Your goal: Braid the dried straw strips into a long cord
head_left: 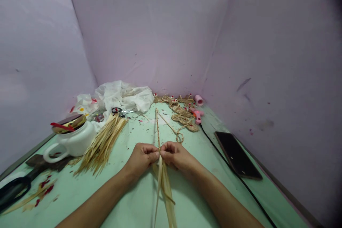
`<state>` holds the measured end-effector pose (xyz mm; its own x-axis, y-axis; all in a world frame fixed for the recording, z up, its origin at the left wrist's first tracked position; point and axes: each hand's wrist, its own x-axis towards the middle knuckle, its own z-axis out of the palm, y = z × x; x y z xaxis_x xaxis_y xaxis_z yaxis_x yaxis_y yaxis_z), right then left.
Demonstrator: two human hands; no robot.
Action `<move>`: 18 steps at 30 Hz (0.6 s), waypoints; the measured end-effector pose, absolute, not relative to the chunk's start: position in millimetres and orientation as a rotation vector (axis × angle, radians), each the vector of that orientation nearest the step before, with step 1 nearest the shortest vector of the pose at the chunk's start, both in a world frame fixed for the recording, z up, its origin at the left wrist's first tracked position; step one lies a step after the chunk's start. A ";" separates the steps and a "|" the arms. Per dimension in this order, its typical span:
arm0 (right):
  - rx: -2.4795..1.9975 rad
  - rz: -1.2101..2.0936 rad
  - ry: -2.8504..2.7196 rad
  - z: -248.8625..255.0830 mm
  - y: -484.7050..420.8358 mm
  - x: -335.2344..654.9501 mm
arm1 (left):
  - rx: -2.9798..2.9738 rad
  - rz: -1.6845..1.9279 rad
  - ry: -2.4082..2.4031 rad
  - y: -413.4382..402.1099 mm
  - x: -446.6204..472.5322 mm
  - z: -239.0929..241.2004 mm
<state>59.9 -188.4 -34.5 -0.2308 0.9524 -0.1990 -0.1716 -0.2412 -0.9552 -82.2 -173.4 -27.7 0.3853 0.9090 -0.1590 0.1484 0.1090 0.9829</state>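
My left hand (143,157) and my right hand (176,154) meet at the middle of the table, both closed in a pinch at the lower end of a straw braid (157,128). Loose pale straw strands (165,188) hang from between my fingers toward me. Beyond my hands the braid runs away to a point at the back, then a thin plaited length comes back to a small loop (179,137) on the table. Part of the braid is hidden under my fingertips.
Left stand a bundle of straw strips (105,142), a white mug (76,142), large black-handled scissors (18,188) and small scissors (120,111). Coiled braids (183,118), a pink glue gun (197,114) with a black cord and a phone (237,155) lie right. Lilac walls enclose the table.
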 end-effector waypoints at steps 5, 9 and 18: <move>-1.008 1.785 -0.968 -28.6 -191.9 55.8 | 1.428 0.745 0.999 -172.5 -82.9 -29.1; -1.206 1.764 -1.073 -22.2 -193.9 56.6 | 1.604 0.762 0.995 -170.7 -85.2 -31.9; -1.490 1.447 -1.409 -37.6 -189.2 59.3 | 1.676 0.509 1.088 -167.7 -87.9 -30.4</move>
<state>59.3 -189.2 -37.6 -0.1702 0.9427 -0.2870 0.2612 -0.2377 -0.9356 -87.9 -167.7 -30.4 0.5005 0.8489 -0.1700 0.4136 -0.0620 0.9084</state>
